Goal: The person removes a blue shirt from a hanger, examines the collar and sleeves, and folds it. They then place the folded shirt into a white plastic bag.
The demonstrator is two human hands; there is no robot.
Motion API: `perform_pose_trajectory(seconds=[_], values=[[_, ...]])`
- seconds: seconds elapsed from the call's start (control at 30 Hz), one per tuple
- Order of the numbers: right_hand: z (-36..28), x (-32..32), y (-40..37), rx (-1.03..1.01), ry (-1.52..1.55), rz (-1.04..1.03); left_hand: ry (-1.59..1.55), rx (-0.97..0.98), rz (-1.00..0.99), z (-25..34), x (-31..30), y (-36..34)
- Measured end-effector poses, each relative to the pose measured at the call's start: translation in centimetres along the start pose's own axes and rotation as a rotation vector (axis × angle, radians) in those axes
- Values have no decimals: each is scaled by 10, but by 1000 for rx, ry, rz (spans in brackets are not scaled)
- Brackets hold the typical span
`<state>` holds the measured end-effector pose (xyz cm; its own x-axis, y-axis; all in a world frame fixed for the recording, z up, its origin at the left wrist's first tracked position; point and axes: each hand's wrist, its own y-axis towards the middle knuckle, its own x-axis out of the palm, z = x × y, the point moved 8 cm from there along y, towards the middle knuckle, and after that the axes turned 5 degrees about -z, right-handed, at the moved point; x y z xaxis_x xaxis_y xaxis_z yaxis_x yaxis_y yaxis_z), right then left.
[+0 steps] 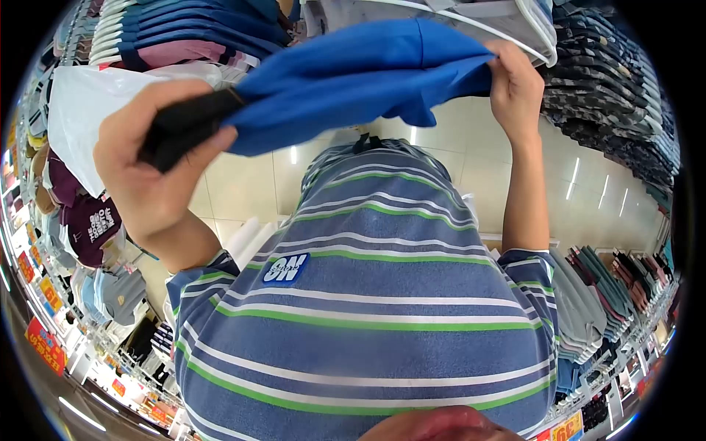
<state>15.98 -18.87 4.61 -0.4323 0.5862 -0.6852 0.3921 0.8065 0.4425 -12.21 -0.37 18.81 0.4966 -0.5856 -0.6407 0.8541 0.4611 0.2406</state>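
A folded blue garment [353, 77] with a black end is stretched between my two hands, held up in front of my chest. My left hand [143, 165] is closed around the black end [187, 121], thumb below and fingers above. At the far side, my right hand [517, 92] pinches the garment's blue corner between thumb and fingers. Loose folds of the blue cloth hang down along its lower edge. A white plastic bag [77, 125] shows just behind my left hand.
Hanging blue shirts [198, 33] fill a rack at upper left. Dark camouflage-patterned clothes [610, 88] hang at upper right, beside a white frame [507, 33]. Maroon garments [92, 228] are on the left, and more clothes [581, 301] hang at lower right. Pale floor tiles [573, 176] lie below.
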Motion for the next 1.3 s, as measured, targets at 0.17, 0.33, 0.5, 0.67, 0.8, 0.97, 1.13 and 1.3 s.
perform_pose_trajectory(seconds=[0.17, 0.33, 0.5, 0.67, 0.8, 0.97, 1.13, 1.3], values=[[-22, -8, -20, -50, 127, -193, -113, 399, -120, 43, 20, -19], [-67, -48, -50, -90, 447, -427, -478, 629, -276, 83, 14, -43], [-97, -69, -52, -11, 524, -380, -843, 665, -901, 89, 38, -48], [-97, -74, -53, 18, 541, -297, -1723, 472, -1184, 63, 107, -51], [-94, -77, -57, 14, 543, -288, -1663, 34, -1612, 69, 164, -84], [-86, -84, -67, 97, 479, -225, -816, 291, -636, 69, 162, -33], [-74, -79, -75, 110, 486, -453, -601, 515, -978, 96, 196, -65], [-70, -74, -80, 219, 499, -649, -692, 562, -905, 95, 187, -60]])
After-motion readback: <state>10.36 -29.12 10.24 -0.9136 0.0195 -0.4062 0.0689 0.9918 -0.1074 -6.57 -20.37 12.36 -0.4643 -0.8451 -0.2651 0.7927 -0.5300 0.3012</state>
